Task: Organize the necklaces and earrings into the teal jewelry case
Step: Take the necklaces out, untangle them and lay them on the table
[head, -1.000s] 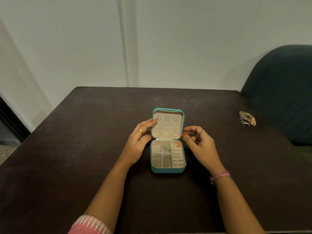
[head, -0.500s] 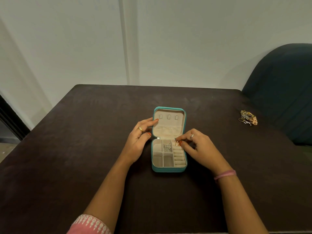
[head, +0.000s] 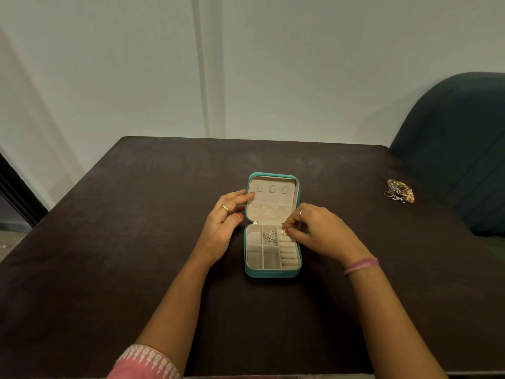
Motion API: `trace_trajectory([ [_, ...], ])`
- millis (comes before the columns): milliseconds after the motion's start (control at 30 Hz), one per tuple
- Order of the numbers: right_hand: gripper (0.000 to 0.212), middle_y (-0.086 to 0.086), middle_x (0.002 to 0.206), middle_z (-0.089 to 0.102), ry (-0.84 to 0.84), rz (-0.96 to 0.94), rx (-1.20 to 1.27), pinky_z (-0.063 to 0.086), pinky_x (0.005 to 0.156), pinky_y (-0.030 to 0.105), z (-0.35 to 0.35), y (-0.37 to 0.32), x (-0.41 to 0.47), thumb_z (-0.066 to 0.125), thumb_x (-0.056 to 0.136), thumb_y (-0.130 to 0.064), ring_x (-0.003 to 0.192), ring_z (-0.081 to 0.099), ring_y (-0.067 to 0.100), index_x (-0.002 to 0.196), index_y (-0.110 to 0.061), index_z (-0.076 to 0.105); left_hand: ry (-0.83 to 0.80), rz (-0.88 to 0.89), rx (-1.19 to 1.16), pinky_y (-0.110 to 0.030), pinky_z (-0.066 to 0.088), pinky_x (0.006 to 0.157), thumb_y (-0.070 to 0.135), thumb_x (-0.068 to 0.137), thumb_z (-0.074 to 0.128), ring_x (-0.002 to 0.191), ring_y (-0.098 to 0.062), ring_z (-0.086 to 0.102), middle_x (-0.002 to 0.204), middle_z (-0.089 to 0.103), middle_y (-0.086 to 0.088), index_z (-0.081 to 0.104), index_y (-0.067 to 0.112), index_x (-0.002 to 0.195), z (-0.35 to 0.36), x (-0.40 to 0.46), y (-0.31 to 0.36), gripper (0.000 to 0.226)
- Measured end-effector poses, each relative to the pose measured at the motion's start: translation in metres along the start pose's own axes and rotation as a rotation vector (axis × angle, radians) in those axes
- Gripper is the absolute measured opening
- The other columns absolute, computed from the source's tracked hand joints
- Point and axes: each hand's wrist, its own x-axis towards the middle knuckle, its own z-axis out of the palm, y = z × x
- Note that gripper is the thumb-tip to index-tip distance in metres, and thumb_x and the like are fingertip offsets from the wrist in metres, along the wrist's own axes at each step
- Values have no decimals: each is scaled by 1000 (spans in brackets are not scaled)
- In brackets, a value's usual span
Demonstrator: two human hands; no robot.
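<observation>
Here the right hand (head: 317, 231) pinches a small gold ring (head: 284, 232) over the open teal jewelry case (head: 273, 273)'s far-right corner; the left hand (head: 226, 217), fingers loose, touches the lid's left edge.

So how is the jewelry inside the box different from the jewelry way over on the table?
The silver chain lies inside a compartment of the teal jewelry case; the jewelry pile sits loose on the table, far off to the right. The chain looks silver; the pile looks mostly gold. The chain is close beside both hands; the pile is away from them. Both are tangled heaps.
</observation>
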Motion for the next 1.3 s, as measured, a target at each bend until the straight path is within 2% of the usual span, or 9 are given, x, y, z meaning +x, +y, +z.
trace_trajectory([
  [167,13,-14,106,48,-33,37,75,50,89,33,7,3,1,52,95,-30,94,56,7,102,-27,62,32,12,-24,-33,48,99,15,85,37,120,-4,51,138,45,10,58,29,124,0,0,1,46],
  [300,7,-14,103,52,38,75,313,48,82,19,16,9,-5,57,93,-24,92,55,1,96,-26,64,60,15,-30,-33,48,98,15,85,38,120,-4,52,137,46,11,58,31,122,-1,-1,1,45],
  [400,9,-11,102,59,134,98,496,49,80,16,19,13,-10,60,91,-19,93,60,3,94,-26,65,108,46,-28,-32,48,98,12,85,41,121,-9,53,136,48,7,59,34,118,-1,-2,2,44],
  [600,10,-4,97,71,204,151,850,53,83,24,13,13,-17,59,92,-17,92,66,4,99,-18,67,274,179,93,-17,49,88,9,84,50,113,-15,58,125,56,-1,61,30,111,2,-9,7,36],
  [733,16,7,100,73,183,191,1107,52,90,35,13,11,-19,57,93,-14,101,68,16,104,-7,65,367,225,184,-11,48,80,4,87,56,100,-8,59,111,59,-5,63,15,109,6,-10,13,25],
  [800,19,11,100,73,191,197,1207,54,88,34,12,8,-18,56,93,-12,100,68,20,107,-1,63,379,213,212,-10,47,73,2,89,59,93,-6,58,105,59,-4,64,14,108,11,-10,20,24],
  [900,19,11,94,72,239,180,1235,55,78,22,7,1,-17,54,94,-9,90,69,16,109,1,62,356,160,181,-9,47,67,7,90,61,88,-1,58,102,60,2,65,18,107,25,-11,38,21],
  [1133,13,7,93,70,217,111,1329,56,75,27,-4,-13,-19,53,95,-13,83,69,14,104,-12,61,137,-51,18,-13,50,67,36,84,69,79,4,64,93,69,7,69,20,110,45,-3,89,30],
  [1300,14,3,89,68,258,38,1274,56,74,25,-12,-17,-22,51,95,-9,79,65,12,105,-11,60,85,-108,34,-25,57,77,34,83,71,86,-6,69,95,73,6,73,21,105,46,2,103,27],
])
